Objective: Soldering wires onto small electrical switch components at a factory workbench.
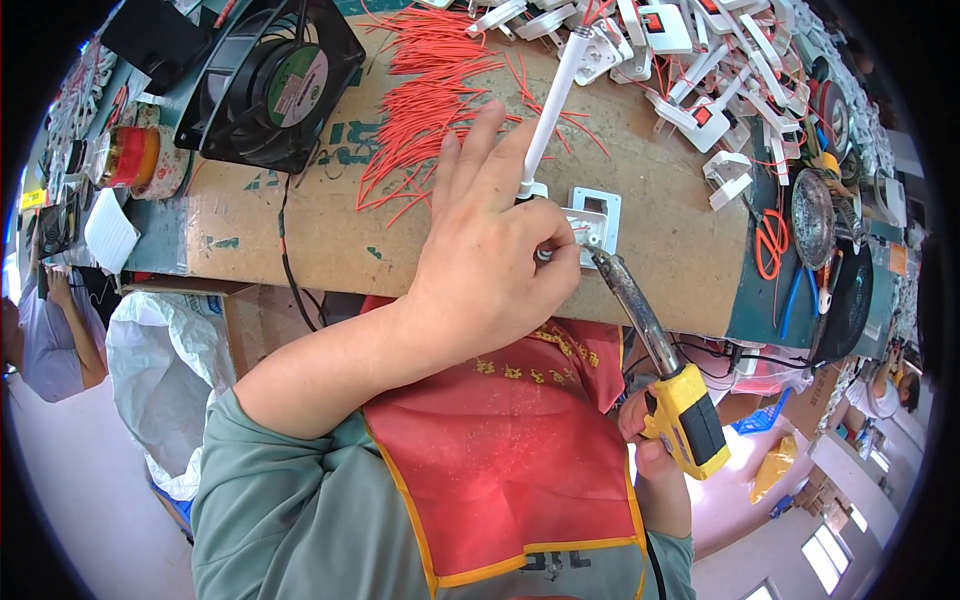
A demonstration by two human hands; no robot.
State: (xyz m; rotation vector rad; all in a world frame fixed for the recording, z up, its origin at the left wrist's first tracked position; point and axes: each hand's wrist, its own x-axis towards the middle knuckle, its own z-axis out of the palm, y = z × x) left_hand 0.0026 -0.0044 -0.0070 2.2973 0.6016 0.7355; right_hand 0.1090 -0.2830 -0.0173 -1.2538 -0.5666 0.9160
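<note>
My left hand (490, 235) reaches over the table with thumb and forefinger pinched beside a small white plastic housing (594, 218); what the pinch holds is hidden. The other fingers are stretched out toward the red wires. A white tube (556, 110) with red wire ends at its top rises slanting from the housing, by my forefinger. My right hand (645, 435) is closed round the yellow and black handle of a soldering iron (640, 315). Its dark metal tip touches or nearly touches the inside of the housing, close to my left fingertips.
A bundle of cut red wires (430, 100) lies beyond my left hand. A black fan (275, 90) stands at the left. White plastic parts with red switches (690, 110) are heaped at the far right. Orange-handled scissors (770, 245) and a metal dish (812, 210) lie right.
</note>
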